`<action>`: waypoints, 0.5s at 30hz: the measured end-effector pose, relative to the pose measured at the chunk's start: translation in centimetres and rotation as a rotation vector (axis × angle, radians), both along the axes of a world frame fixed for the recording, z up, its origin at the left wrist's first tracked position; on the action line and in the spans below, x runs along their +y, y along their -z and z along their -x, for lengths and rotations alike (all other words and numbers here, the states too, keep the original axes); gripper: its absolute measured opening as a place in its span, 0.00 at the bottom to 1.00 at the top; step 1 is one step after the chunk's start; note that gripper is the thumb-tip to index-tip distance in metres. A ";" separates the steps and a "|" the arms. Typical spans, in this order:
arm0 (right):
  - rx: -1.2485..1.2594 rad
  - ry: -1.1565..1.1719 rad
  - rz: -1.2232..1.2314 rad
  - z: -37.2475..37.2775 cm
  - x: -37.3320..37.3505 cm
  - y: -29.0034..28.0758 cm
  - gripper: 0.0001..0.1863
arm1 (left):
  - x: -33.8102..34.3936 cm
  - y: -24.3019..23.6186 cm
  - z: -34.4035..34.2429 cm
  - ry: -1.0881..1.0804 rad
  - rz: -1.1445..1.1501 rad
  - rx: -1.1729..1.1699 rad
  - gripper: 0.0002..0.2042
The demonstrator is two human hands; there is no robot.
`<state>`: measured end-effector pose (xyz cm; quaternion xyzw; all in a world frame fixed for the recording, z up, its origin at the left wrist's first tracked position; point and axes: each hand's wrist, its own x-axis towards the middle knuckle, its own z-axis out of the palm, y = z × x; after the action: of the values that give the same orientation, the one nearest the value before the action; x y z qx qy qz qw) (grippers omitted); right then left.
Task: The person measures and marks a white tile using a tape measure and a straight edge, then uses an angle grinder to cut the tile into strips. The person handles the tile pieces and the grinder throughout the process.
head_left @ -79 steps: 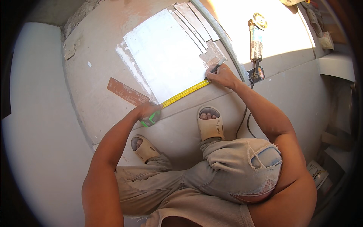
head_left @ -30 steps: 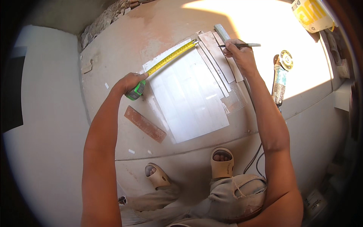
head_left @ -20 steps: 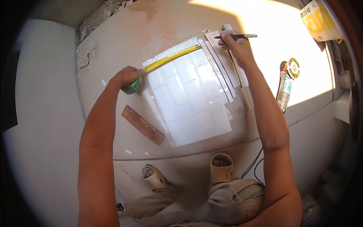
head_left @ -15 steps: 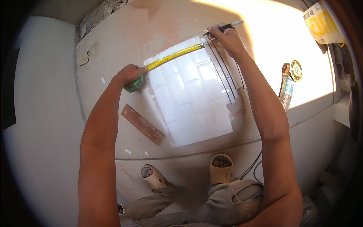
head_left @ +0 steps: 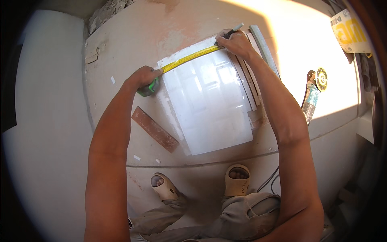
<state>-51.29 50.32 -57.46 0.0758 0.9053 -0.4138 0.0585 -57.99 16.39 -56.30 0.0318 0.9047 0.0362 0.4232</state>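
A glossy white tile (head_left: 209, 105) lies on the dusty floor in front of my feet. Across its far edge stretches the yellow blade of a tape measure (head_left: 189, 59). My left hand (head_left: 144, 77) is closed round the green and black tape case at the tile's left edge, its thumb beside the blade. At the far right corner my right hand (head_left: 237, 42) grips a marker pen (head_left: 235, 29), dark with a pale end. Its tip points down near the blade's end, which the fingers partly hide.
Narrow cut strips (head_left: 250, 86) lie along the tile's right side, beside a long grey bar (head_left: 262, 46). A reddish-brown strip (head_left: 155, 130) rests to the left. An angle grinder (head_left: 313, 94) lies on the sunlit floor at right, near a printed bag (head_left: 350, 32). Rubble (head_left: 107, 16) sits far left.
My right hand has come down and left, bringing the pen's tip to the tile's far right corner by the blade's end. My left hand still holds the tape case.
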 end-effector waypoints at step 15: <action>0.074 -0.037 -0.099 0.5 0.2 1.9 0.23 | 0.2 -0.1 0.0 0.011 0.012 0.000 0.35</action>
<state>-51.75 50.53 -59.40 0.0465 0.9274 -0.3700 0.0287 -58.00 16.55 -56.17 0.0340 0.9048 0.0284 0.4234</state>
